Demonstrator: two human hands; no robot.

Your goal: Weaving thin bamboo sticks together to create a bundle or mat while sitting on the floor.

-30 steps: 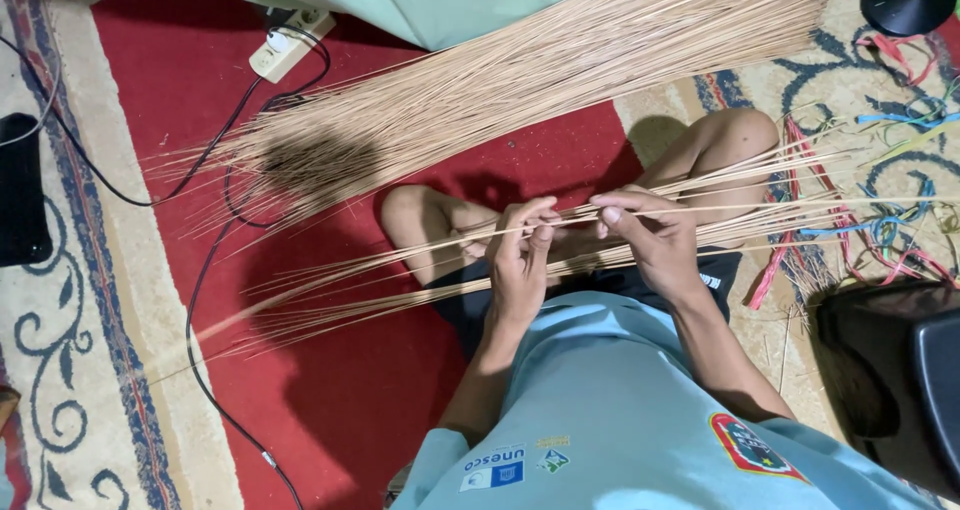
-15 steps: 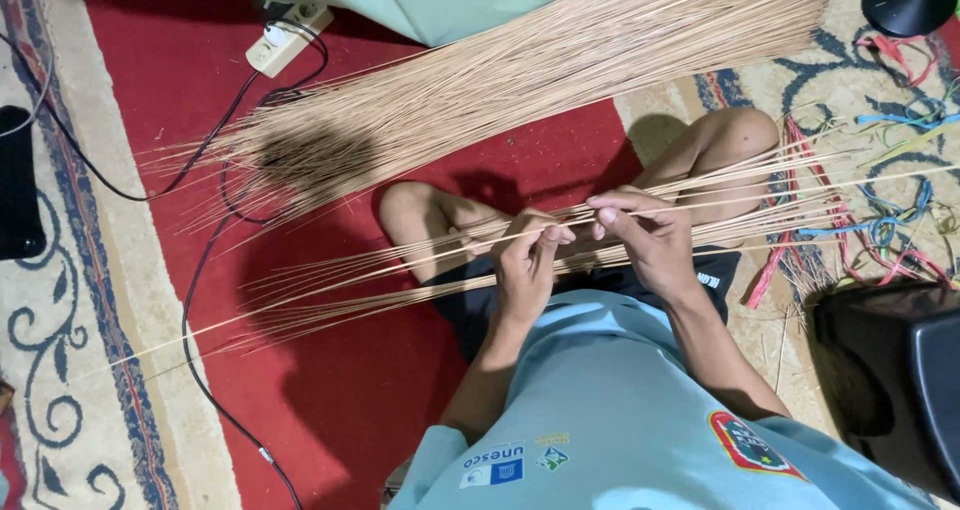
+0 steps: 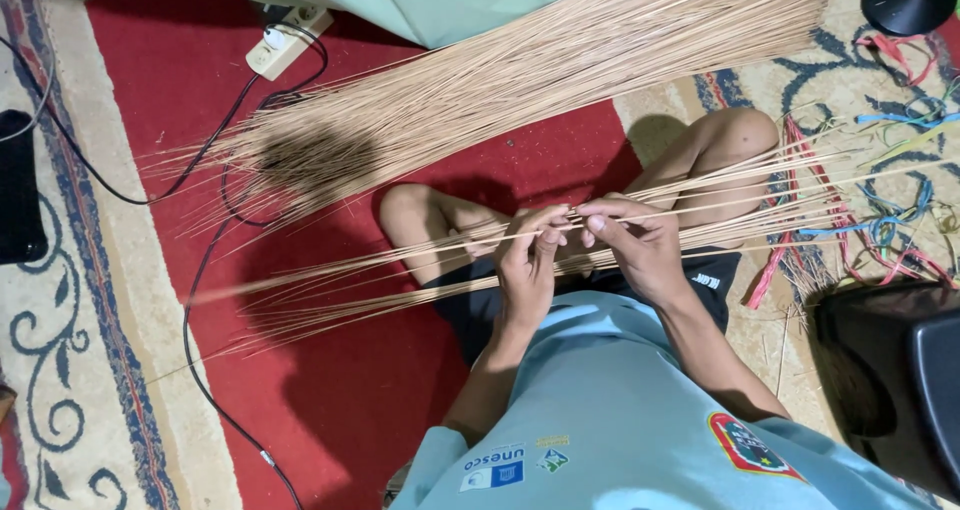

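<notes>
Since earlier, right hand is nudging leftward; both hands' fingers are pinching one thin stick; left hand needs steady drawing next.

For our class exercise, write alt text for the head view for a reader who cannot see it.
A seated person's left hand and right hand pinch thin tan sticks lying across their lap. A larger pile of sticks fans over the red rug, near a white power strip.
</notes>
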